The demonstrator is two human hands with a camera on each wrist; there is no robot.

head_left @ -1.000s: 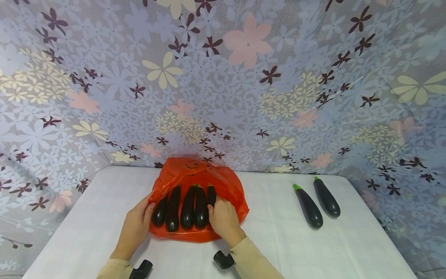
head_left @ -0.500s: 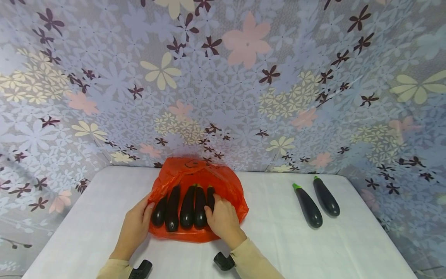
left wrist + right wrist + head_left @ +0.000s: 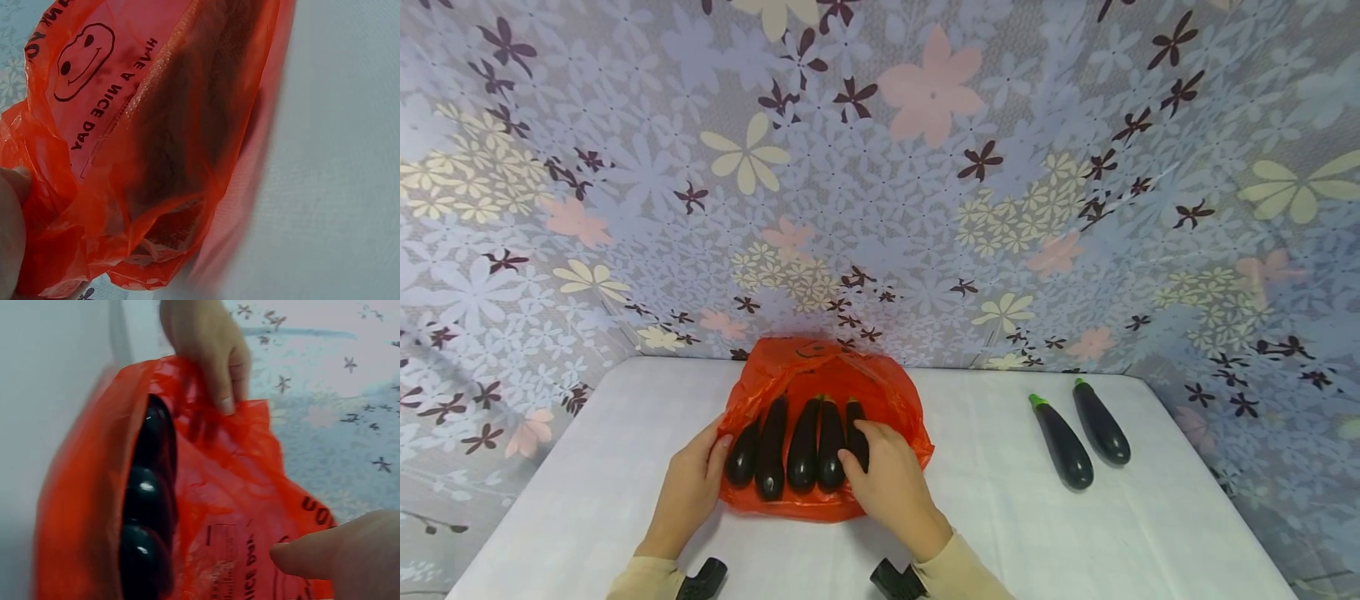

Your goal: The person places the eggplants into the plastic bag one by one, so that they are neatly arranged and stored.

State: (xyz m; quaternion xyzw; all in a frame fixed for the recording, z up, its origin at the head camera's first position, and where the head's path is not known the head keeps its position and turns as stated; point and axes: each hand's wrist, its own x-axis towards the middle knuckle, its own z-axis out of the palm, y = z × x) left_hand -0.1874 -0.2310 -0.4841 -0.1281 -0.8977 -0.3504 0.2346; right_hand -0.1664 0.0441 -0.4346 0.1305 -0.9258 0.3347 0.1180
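Note:
A red plastic bag [image 3: 895,383] lies on its side with its mouth toward me. Several dark eggplants [image 3: 802,450] are lined up in it, side by side. My left hand [image 3: 691,479] pinches the bag's left edge between thumb and fingers; in the right wrist view that thumb presses on the plastic. Over the bag's right side is my right hand [image 3: 891,483], thumb and fingers spread apart beside the rightmost eggplant [image 3: 857,442]. Whether its fingertips still touch that eggplant is hard to tell. The left wrist view shows a dark eggplant shape [image 3: 181,119] through the plastic.
Two eggplants with green stems, a nearer one [image 3: 1065,446] and a farther one [image 3: 1102,423], lie on the right of the white-covered table [image 3: 985,483]. Flower-patterned fabric [image 3: 925,208] rises behind the table and along its sides.
My right hand has loosened around the rightmost eggplant and drawn back slightly to the right and toward me, uncovering more of it. The left hand stays on the bag's edge.

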